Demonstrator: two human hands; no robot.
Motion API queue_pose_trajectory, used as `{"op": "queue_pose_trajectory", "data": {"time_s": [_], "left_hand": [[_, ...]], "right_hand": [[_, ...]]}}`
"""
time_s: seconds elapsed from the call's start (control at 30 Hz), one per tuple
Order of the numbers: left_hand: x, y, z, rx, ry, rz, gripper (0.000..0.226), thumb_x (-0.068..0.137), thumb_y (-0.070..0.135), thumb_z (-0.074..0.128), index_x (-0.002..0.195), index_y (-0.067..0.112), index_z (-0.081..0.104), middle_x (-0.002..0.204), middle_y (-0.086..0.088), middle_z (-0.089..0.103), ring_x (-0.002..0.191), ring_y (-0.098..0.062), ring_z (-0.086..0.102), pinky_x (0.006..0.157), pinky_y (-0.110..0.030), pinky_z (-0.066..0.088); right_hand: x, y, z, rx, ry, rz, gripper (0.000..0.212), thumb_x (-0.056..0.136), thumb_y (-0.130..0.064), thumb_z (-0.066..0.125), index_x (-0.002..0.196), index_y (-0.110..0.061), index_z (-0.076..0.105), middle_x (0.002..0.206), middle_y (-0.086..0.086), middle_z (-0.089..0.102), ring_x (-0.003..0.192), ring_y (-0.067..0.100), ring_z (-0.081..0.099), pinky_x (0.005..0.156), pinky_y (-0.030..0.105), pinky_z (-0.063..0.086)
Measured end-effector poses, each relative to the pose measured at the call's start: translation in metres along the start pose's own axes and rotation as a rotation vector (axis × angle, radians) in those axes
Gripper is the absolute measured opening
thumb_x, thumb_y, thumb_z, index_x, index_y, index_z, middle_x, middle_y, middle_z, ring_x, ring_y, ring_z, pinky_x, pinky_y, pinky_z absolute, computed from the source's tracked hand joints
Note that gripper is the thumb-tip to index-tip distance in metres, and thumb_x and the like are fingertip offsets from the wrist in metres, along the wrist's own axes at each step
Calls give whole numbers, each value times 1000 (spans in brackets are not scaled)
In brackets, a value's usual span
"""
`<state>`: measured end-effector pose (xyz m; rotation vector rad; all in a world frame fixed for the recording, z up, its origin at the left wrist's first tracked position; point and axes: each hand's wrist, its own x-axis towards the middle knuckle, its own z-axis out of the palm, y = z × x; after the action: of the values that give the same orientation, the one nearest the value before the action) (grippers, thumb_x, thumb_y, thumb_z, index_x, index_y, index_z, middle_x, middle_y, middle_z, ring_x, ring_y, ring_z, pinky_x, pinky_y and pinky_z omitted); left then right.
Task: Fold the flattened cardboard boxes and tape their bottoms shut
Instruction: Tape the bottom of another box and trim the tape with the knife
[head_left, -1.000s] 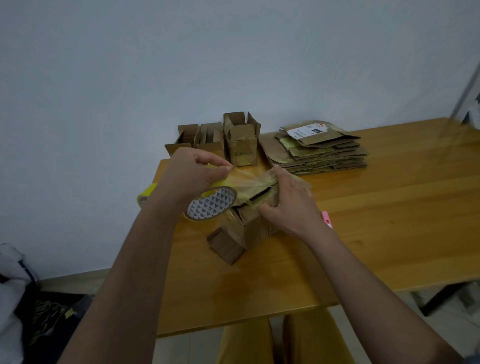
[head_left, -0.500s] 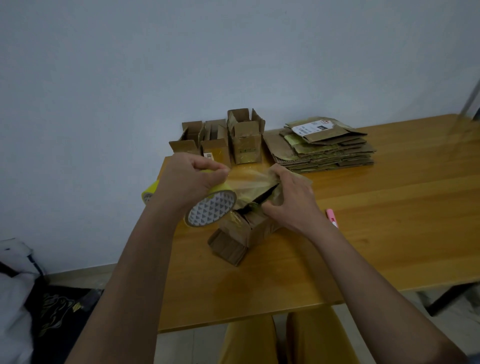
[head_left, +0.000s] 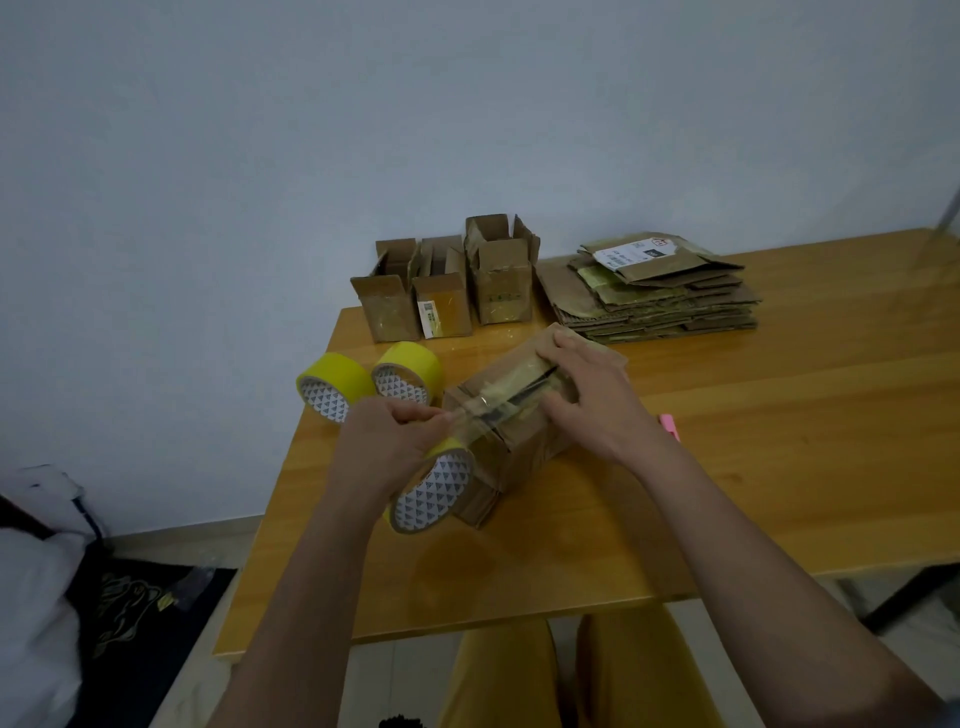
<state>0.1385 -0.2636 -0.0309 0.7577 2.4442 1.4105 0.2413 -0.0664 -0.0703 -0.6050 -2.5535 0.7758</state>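
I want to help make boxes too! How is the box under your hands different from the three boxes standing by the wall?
The box being taped lies tipped with its bottom up, while the three finished boxes stand upright with their top flaps open. The right hand presses its flaps and the left hand holds the tape roll; nobody touches the finished ones. All are brown cardboard on the same table.

Both forearms bare, no sleeves in view up to frame edge. Left hand & right hand: no gloves, rings, watch or bands seen. Legs in mustard-yellow trousers, plain fabric, w/o visible print or pockets.
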Motion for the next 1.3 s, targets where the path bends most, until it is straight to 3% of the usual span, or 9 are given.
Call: {"op": "queue_pose_trajectory", "data": {"time_s": [0.23,0.4,0.57,0.73,0.8,0.9,1.0,1.17,1.3], "left_hand": [[7,-20,6,12,29,-1,9,83,27,76,87,19,78,78,-17,73,64,-29,64,44,-18,44],[19,-32,14,67,49,-5,16,83,34,75,91,20,79,64,-10,70,51,-18,51,51,-30,40],[28,-36,25,72,37,-9,19,87,29,72,100,15,77,82,4,67,77,-16,65,72,-36,54],[39,-38,33,114,0,-24,14,90,34,66,93,21,68,96,-3,67,79,-16,62,62,-29,46],[42,-36,38,157,-18,-28,19,92,35,63,101,19,66,96,1,64,74,-11,59,58,-26,43],[46,-31,44,160,-44,-45,26,94,39,59,107,17,64,99,5,58,83,-9,56,68,-26,44],[48,-30,39,-34,-191,-146,37,94,48,56,111,16,65,106,2,63,99,-14,58,83,-31,48],[46,-34,35,-294,-405,-272,36,93,34,63,126,21,59,119,-2,63,109,-20,61,96,-46,52],[46,-33,40,-401,-392,-305,26,90,26,68,113,16,65,110,-6,70,102,-23,67,93,-48,54]], "right_hand": [[4,-2,2,-45,1,-25,57,96,-35,49,150,-22,34,160,1,23,148,18,16,119,44,9],[8,-1,6,-61,17,-39,71,84,-47,36,150,-21,35,160,1,25,147,17,16,119,43,8],[15,11,17,60,101,-90,58,91,-37,52,146,-28,36,158,-3,28,149,16,11,120,49,12],[10,0,31,95,451,-151,25,90,-22,62,114,-18,65,124,-2,53,119,3,36,105,30,36],[6,-12,38,92,443,-213,24,92,-31,56,105,-16,68,109,-3,58,106,3,44,99,33,43],[0,-17,51,49,269,-263,39,91,-48,51,113,-19,66,110,-8,58,108,5,51,120,42,19],[3,-6,46,48,237,-278,35,85,-37,62,116,-20,65,114,-9,58,112,4,50,120,42,-2],[10,1,29,95,201,-196,24,88,-22,66,112,-19,66,113,-13,57,112,-2,45,123,45,0],[13,-5,32,-39,262,-143,44,85,-56,58,115,-24,64,110,-13,58,105,0,48,122,39,12]]}}
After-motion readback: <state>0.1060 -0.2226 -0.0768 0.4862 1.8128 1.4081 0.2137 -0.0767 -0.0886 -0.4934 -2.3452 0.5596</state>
